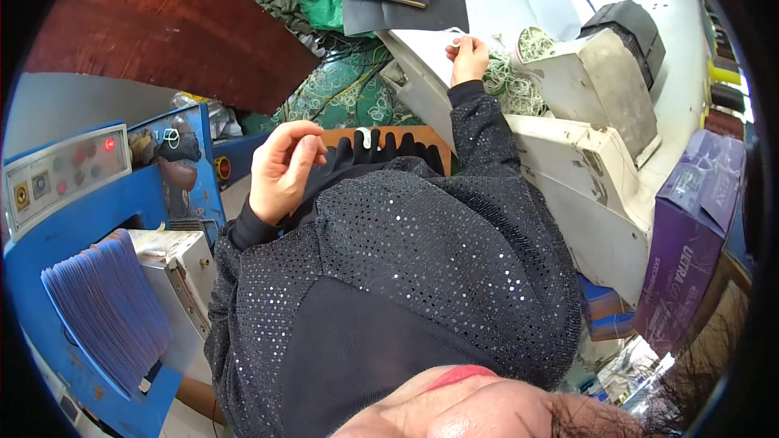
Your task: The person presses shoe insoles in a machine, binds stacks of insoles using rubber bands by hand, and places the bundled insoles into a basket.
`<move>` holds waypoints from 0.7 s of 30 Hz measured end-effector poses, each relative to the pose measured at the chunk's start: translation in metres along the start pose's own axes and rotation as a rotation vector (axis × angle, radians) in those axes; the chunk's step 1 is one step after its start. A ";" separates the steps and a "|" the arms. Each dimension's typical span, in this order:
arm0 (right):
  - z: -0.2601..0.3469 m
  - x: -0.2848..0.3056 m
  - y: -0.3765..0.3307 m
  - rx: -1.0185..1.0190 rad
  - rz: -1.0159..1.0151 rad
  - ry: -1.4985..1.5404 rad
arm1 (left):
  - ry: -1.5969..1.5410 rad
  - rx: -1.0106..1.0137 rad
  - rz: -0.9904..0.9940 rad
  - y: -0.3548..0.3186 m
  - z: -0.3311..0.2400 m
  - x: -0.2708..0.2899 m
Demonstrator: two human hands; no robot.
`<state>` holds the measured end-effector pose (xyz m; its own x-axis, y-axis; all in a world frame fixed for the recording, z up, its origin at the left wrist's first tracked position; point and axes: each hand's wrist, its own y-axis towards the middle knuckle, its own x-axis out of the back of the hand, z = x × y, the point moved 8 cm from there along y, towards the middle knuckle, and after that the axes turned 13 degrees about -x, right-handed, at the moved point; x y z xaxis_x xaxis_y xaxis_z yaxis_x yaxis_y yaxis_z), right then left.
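Cream machine (600,154) crowding right side

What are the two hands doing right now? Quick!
Left hand: fingers curled, thumb on fingertips; whether it holds anything cannot be told.
Right hand: closed, pinching the edge of a white sheet.

Left hand (281,169) raised in front of the chest, wrist bent, palm turned inward, fingers curled loosely with the thumb close to the fingertips. Nothing seen between them. Left forearm in a dark sequinned sleeve, coming up from the lower left, elbow bent sharply. Right hand (468,57) stretched far forward at the end of an almost straight arm, same sequinned sleeve to the wrist, fingers pinched together at the tips, back of the hand facing the camera.
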<state>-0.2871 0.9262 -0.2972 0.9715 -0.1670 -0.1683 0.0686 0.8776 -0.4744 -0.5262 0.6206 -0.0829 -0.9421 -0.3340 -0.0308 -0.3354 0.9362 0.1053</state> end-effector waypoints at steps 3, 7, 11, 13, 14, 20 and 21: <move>0.021 0.024 0.007 0.265 -0.239 -0.175 | -0.015 -0.008 -0.004 -0.002 0.006 -0.003; 0.018 0.074 0.015 0.038 -0.616 -0.380 | -0.024 0.003 -0.098 -0.016 0.016 0.017; 0.026 0.087 0.012 -0.095 -0.748 -0.589 | 0.020 0.003 -0.215 -0.039 0.022 0.043; 0.024 0.089 0.014 -0.174 -0.753 -0.494 | 0.070 0.016 -0.301 -0.053 0.025 0.056; 0.023 0.088 0.017 -0.194 -0.730 -0.457 | 0.072 0.027 -0.334 -0.059 0.027 0.060; 0.017 0.109 0.016 -0.160 -0.823 -0.330 | 0.019 0.041 -0.412 -0.081 0.033 0.070; 0.013 0.113 0.013 -0.170 -0.815 -0.245 | 0.000 0.041 -0.417 -0.081 0.033 0.070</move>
<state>-0.1734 0.9247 -0.3107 0.6571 -0.5958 0.4617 0.7486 0.4441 -0.4924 -0.5655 0.5247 -0.1269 -0.7255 -0.6855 -0.0620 -0.6881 0.7243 0.0442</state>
